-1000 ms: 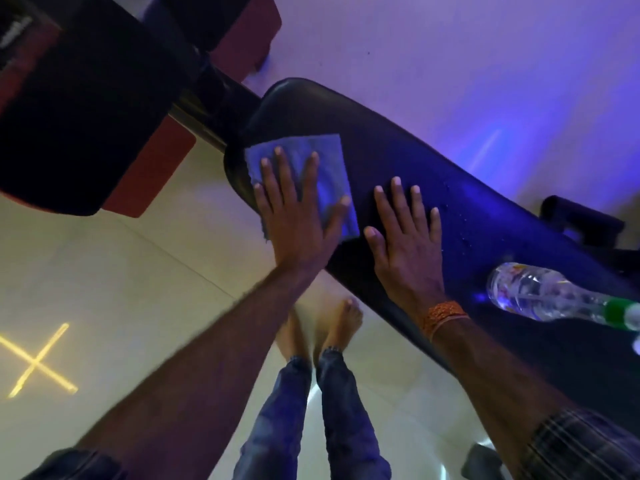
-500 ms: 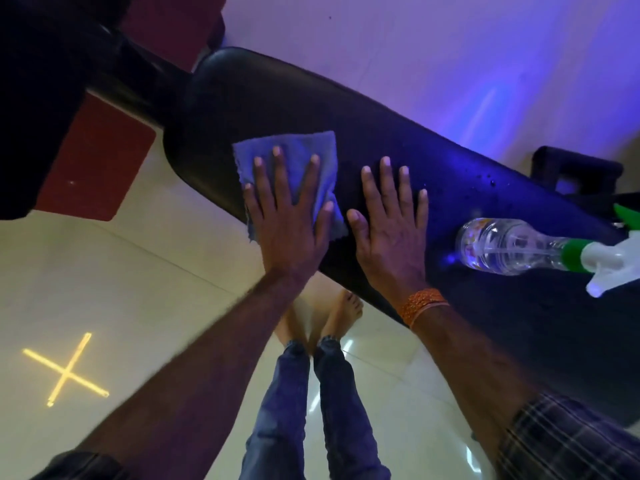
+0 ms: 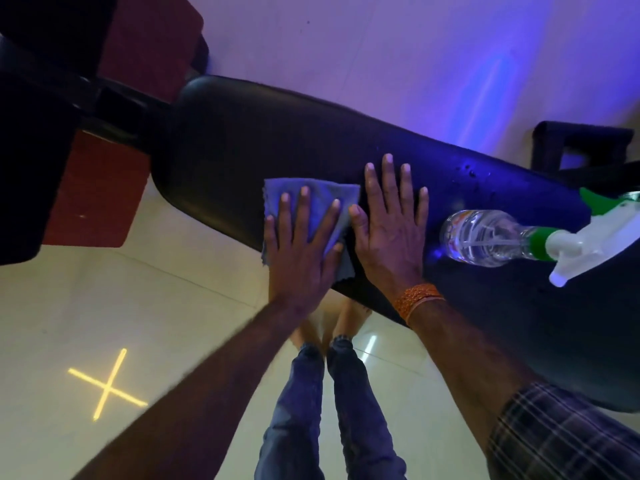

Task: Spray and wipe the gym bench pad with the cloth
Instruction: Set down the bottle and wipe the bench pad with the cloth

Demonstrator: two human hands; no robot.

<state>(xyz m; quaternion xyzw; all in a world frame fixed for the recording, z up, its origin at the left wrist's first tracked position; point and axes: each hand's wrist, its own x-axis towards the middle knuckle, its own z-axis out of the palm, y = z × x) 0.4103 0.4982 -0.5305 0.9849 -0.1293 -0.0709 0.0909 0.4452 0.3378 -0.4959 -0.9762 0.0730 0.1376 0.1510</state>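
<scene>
— Where is the cloth (image 3: 320, 202)?

— On the pad (image 3: 277, 140), about midway along it and close to the near edge. Its near-left corner reaches that edge and seems to hang just over it.

— And the hands?

— The left hand (image 3: 301, 251) lies flat on the cloth, fingers straight and spread, pressing it down. The right hand (image 3: 391, 230) lies flat on the bare pad just beside it, fingers also spread, its thumb touching the cloth's right edge. An orange band (image 3: 417, 297) circles that wrist.

— How much room is there either way?

— To the left, the pad is bare up to its rounded end. To the right, past the right hand, a clear bottle (image 3: 485, 240) lies on its side, its white and green spray head (image 3: 585, 237) pointing right. Droplets (image 3: 467, 169) dot the pad near the far edge, between the right hand and the spray head.

— What borders the pad?

— Beyond the rounded end, a dark frame joins it, with red panels (image 3: 93, 192) beside that. A dark block (image 3: 581, 140) stands behind the right end.

— The surface?

— Black and smooth, with a blue sheen on the right.

— The room?

— A pale tiled floor (image 3: 104, 306) with a glowing yellow cross (image 3: 107, 386), and a wall (image 3: 381, 46) washed in purple light. Bare feet (image 3: 343, 317) stand close below the near edge.
</scene>
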